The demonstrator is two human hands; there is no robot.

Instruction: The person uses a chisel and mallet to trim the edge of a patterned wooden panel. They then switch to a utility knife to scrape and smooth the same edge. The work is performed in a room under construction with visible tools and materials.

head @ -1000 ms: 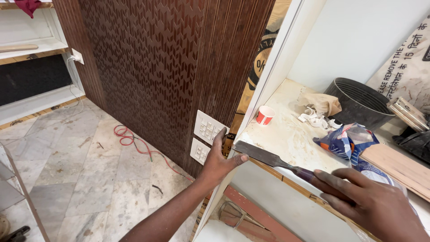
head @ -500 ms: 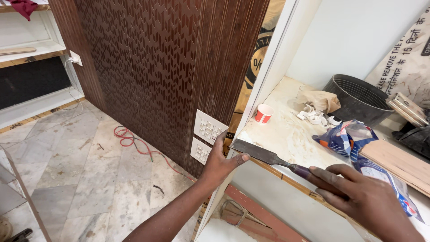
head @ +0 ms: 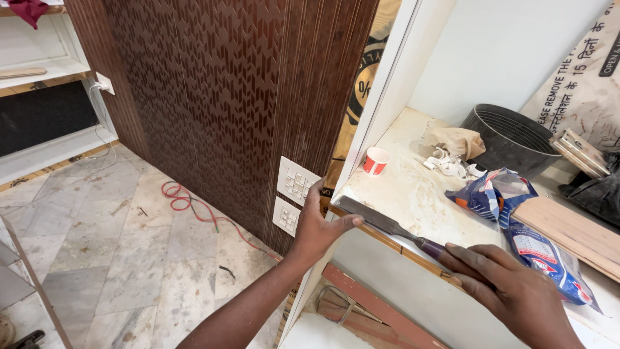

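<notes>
At the front edge of the white shelf (head: 413, 187), a chisel (head: 387, 225) lies flat along the wooden lip, blade toward the corner. The right hand (head: 510, 291) grasps its dark handle, fingers wrapped over it. The left hand (head: 318, 226) is released, gripping nothing, thumb pressed on the blade tip and fingers against the shelf's side panel, just beside two white switch plates (head: 292, 194). Farther back on the shelf stand a small red cup (head: 375, 160) and a black bucket (head: 507, 139)
</notes>
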